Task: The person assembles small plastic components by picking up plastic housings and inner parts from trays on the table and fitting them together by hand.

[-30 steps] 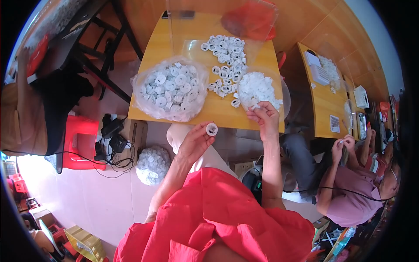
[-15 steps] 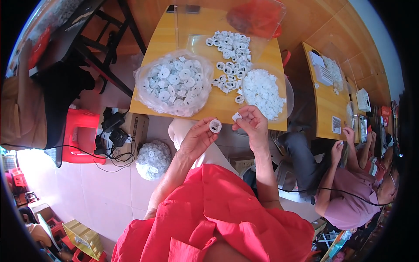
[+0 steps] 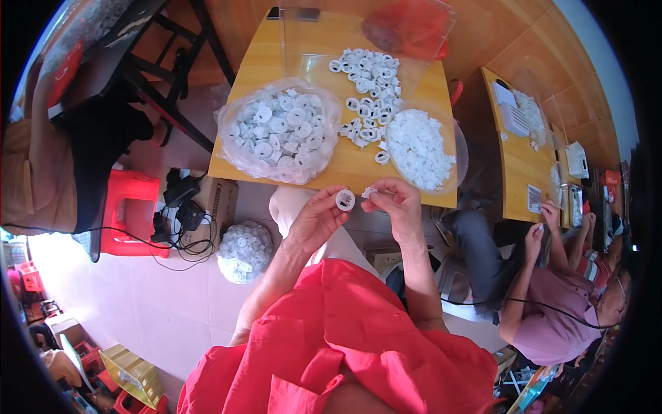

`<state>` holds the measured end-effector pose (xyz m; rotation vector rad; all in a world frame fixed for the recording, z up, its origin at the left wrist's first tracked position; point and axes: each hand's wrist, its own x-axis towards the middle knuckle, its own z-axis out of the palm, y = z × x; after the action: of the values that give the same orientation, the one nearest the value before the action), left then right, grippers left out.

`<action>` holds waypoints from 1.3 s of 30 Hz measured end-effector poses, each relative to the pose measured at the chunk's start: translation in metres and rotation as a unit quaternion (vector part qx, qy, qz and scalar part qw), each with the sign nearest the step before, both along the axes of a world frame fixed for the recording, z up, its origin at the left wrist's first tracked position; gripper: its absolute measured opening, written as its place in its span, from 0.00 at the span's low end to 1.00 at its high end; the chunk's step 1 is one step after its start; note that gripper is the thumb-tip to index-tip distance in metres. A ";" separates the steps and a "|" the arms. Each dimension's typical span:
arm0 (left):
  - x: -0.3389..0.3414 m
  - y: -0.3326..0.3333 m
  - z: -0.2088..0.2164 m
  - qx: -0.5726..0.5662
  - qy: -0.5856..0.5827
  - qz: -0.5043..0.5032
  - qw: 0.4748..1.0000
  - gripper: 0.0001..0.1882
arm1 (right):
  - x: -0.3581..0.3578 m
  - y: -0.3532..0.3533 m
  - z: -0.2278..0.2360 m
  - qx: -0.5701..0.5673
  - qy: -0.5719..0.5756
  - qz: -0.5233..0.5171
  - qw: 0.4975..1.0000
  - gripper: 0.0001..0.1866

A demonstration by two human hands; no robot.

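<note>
Above my lap, just off the table's near edge, my left hand (image 3: 321,215) pinches a round white plastic part (image 3: 345,200) with a dark slot in its face. Close beside it on the right, my right hand (image 3: 397,205) grips a small white plastic piece (image 3: 369,192) between thumb and fingers; a slight gap separates the two parts. Beyond my left hand, a clear bag (image 3: 227,152) bulges with round white discs. Small white pieces (image 3: 419,148) heap in a shallow clear tray past my right hand. Between them lies a scattered pile of round white parts (image 3: 369,90).
The yellow wooden table (image 3: 255,62) carries a clear acrylic panel, a dark phone (image 3: 295,14) and a red bag (image 3: 403,31). A filled bag (image 3: 245,252) sits on the floor near cables and a red stool (image 3: 127,214). To the right, a co-worker (image 3: 552,314) works at another table.
My right hand has come slightly left, bringing its small piece nearer the round part. My left hand has shifted a little to the right, with the round part turned more face-up.
</note>
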<state>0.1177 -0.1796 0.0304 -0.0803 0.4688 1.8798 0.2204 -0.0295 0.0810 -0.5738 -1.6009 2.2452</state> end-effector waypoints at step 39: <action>0.003 -0.001 0.016 0.028 0.016 -0.007 0.999 0.11 | 0.005 -0.026 0.017 0.394 0.047 -0.053 0.916 0.09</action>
<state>0.1212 -0.1804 0.0462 -0.0091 0.4371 1.8813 0.2255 -0.0552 0.0980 -0.3023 -2.1435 1.3323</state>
